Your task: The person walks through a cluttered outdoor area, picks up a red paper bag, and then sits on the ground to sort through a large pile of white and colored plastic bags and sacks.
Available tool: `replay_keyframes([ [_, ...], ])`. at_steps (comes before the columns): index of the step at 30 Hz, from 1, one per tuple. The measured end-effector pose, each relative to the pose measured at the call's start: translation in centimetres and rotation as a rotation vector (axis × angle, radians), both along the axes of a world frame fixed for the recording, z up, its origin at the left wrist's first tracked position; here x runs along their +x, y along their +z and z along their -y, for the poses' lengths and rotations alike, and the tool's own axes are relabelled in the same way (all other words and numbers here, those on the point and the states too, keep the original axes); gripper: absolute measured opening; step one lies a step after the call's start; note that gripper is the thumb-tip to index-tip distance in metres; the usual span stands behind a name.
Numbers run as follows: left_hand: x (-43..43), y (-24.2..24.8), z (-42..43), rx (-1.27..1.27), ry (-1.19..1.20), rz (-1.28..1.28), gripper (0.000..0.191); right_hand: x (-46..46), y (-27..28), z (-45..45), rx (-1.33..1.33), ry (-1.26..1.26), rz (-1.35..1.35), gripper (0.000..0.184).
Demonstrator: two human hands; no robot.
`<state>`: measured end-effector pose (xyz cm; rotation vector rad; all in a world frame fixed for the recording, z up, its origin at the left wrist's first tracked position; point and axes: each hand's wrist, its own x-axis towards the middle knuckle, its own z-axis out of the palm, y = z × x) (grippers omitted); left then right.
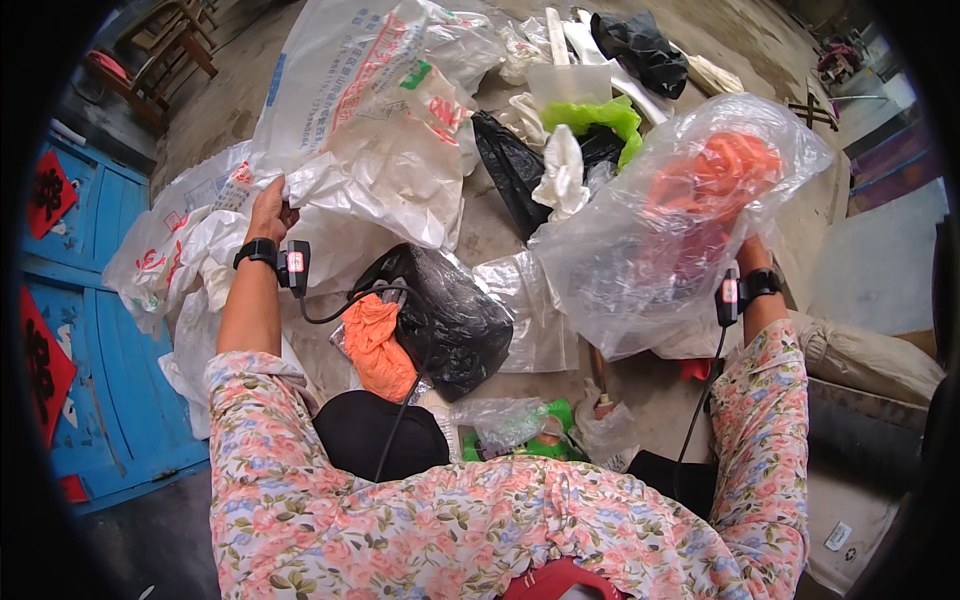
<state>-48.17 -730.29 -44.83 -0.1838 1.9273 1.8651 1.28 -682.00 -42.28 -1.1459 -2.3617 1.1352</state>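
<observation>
My left hand (276, 212) pinches the near edge of a large translucent white plastic bag with red and green print (375, 127), which spreads away from me. My right hand (750, 251) is at the right side of a clear plastic bag (600, 277) with orange and red plastic bags (720, 176) showing inside it; my fingers are mostly hidden behind the film, so their grip is unclear. Between my arms lie a crumpled black plastic bag (457, 322), an orange plastic bag (379, 349) and a flat clear bag (529, 315).
Beyond lie a light green bag (600, 120), black bags (641, 52) and white crumpled plastic (561, 172). A green printed package (555, 431) is near my knees. Blue wooden doors (120, 345) stand left, a wooden chair (161, 56) upper left. A rolled sack (862, 352) lies right.
</observation>
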Motion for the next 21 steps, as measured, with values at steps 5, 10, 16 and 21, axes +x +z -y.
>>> replay_keyframes([
  [5, 0.8, -3.0, 2.0, -0.434, -0.089, -0.038, 0.035, 0.8, -5.9, 2.5, -0.055, -0.166, -0.094, 0.049],
  [10, 0.6, -3.8, 1.8, -0.891, 0.26, -0.693, 0.063, 1.5, -7.5, 5.5, -0.223, -0.297, -0.31, 0.046],
  [16, 7.5, -0.8, -9.1, -0.411, -0.504, -1.028, 0.069, -0.9, -6.9, 8.7, -0.434, -0.233, -0.293, 0.041],
  [21, 18.6, -2.6, -17.1, -0.333, -0.909, -1.004, 0.09, -2.8, -7.6, 14.0, -0.483, 0.014, -0.135, 0.049],
])
